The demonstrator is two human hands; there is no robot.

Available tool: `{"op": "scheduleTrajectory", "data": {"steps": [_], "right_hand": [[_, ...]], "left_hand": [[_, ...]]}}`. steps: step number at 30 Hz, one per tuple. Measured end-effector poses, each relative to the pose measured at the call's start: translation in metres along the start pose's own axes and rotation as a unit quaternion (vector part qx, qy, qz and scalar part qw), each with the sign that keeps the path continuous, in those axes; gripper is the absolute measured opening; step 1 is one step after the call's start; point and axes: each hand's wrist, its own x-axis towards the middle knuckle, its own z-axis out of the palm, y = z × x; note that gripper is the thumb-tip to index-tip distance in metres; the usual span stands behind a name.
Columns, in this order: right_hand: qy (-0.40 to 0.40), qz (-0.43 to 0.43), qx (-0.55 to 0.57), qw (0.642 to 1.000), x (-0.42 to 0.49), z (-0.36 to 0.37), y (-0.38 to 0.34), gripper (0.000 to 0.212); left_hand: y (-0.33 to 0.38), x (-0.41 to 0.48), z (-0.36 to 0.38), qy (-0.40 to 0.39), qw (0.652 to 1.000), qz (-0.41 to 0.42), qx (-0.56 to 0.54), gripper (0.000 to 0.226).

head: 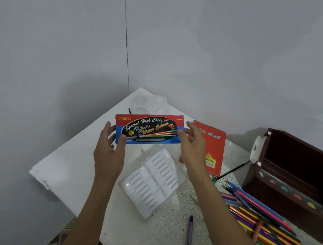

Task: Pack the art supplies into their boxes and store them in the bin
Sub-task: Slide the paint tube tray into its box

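Note:
A red, blue and black water colour box (148,129) is held up above the table. My left hand (110,152) grips its left end, thumb on the front. My right hand (191,147) touches its right end with fingers mostly straight. Below the box a white plastic insert tray (152,182) with ribbed slots lies on the table. A red colour pencil box (213,149) lies flat behind my right hand. Several colour pencils (263,219) lie in a loose pile at the right. A dark brown bin (298,184) stands at the far right with a paint set (296,196) inside.
A white mixing palette (150,104) sits at the table's far corner against the wall. A purple crayon (190,231) lies alone near the front. The table (79,162) ends at a ragged left edge, with floor below. Grey walls close in behind.

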Motion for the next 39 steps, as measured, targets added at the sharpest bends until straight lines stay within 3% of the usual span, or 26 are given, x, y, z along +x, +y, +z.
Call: {"op": "scheduleTrajectory", "data": {"steps": [6,10,12,15,18,21,24,31,36,39], "right_hand": [[0.039,0.002,-0.005,0.999,-0.014,-0.034,-0.004,0.024],[0.058,0.034,0.006,0.998,-0.032,-0.064,0.007,0.012],[0.069,0.055,0.010,0.996,-0.042,-0.081,0.015,0.011],[0.083,0.086,0.021,0.993,-0.061,-0.105,0.027,0.015],[0.109,0.111,0.041,0.987,-0.081,-0.127,0.042,0.022],[0.129,0.126,0.080,0.980,-0.097,-0.148,0.053,0.029],[0.148,0.136,0.130,0.971,-0.113,-0.169,0.059,0.028],[0.159,0.148,0.165,0.962,-0.164,-0.210,0.065,0.025],[0.189,0.135,0.190,0.954,-0.187,-0.238,0.059,0.025],[0.194,0.133,0.175,0.956,-0.203,-0.256,0.058,0.032]], "left_hand": [[0.009,-0.010,0.007,-0.019,0.997,0.049,-0.049,0.033],[0.018,-0.022,0.019,-0.114,0.986,0.011,-0.118,0.031],[0.021,-0.030,0.023,-0.169,0.962,-0.066,-0.203,0.034],[0.021,-0.037,0.030,-0.240,0.897,-0.189,-0.319,0.053],[0.020,-0.050,0.041,-0.342,0.857,-0.205,-0.327,0.069],[0.018,-0.069,0.056,-0.373,0.835,-0.202,-0.350,0.088],[0.017,-0.087,0.072,-0.395,0.830,-0.168,-0.355,0.098],[0.033,-0.127,0.099,-0.493,0.808,-0.104,-0.306,0.078],[0.034,-0.154,0.108,-0.514,0.810,-0.119,-0.255,0.077],[0.043,-0.182,0.110,-0.540,0.822,-0.056,-0.173,0.078]]}}
